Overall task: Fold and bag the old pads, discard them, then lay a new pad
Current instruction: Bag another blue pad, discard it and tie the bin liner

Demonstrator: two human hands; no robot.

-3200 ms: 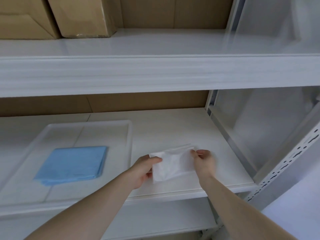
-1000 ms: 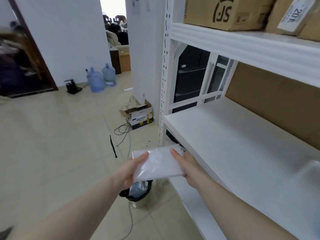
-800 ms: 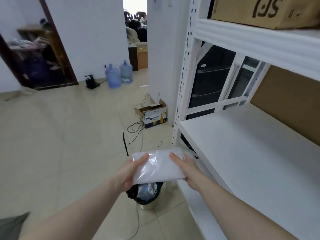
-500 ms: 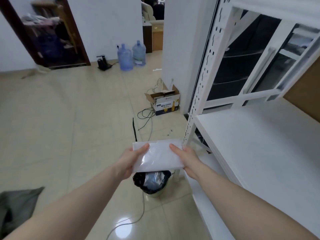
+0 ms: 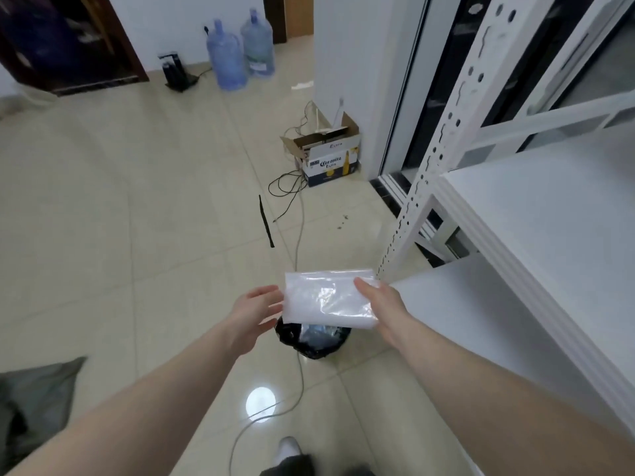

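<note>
- The bagged pads (image 5: pixel 328 300) are hanging in the air right over the little trash bin (image 5: pixel 314 340) on the floor.
- The right hand (image 5: pixel 379 304) is pinching the bag's right side, thumb on top.
- The left hand (image 5: pixel 256 309) is sitting just beside the bag's left edge with its fingers loose and spread; I cannot tell if it is touching the bag.
- The bag is looking light, soft and bendy, and its shiny plastic is probably slippery. Holding it by an edge is looking like enough, and I think a drop will not hurt it.
- The bag is covering most of the bin's mouth, so how full the bin is stays hard to see.
- The pads inside are showing only as a white blur through the plastic.
- The fingers under the bag are hiding.
- The white shelf (image 5: pixel 549 235) is running off the right edge.
</note>
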